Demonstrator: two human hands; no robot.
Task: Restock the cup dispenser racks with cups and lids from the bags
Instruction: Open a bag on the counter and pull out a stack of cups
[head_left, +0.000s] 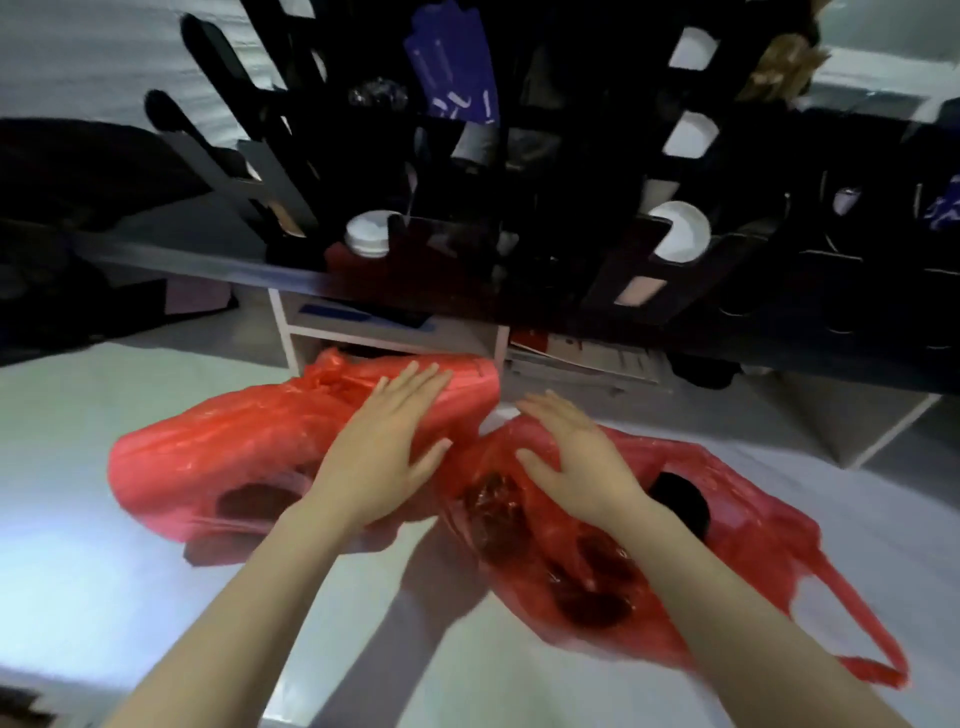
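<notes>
Red plastic makes up both bags: the left bag and the right bag lie side by side on a pale surface just below the front edge of the counter, their near ends almost meeting. The left hand lies palm down on the left bag with fingers straight and spread, pinching nothing. The right hand is spread flat the same way over the mouth end of the right bag; whether it presses the plastic or hovers just above it I cannot tell. Dark round shapes show through the right bag (lids or cup stacks, too blurred to say). Above, the black dispenser rack stands on the counter with white stock in only a few slots.

By my reading, restocking has barely begun: the step is opening a bag. Next, fingers must find a bag's mouth, part it, and draw out a stack.
</notes>
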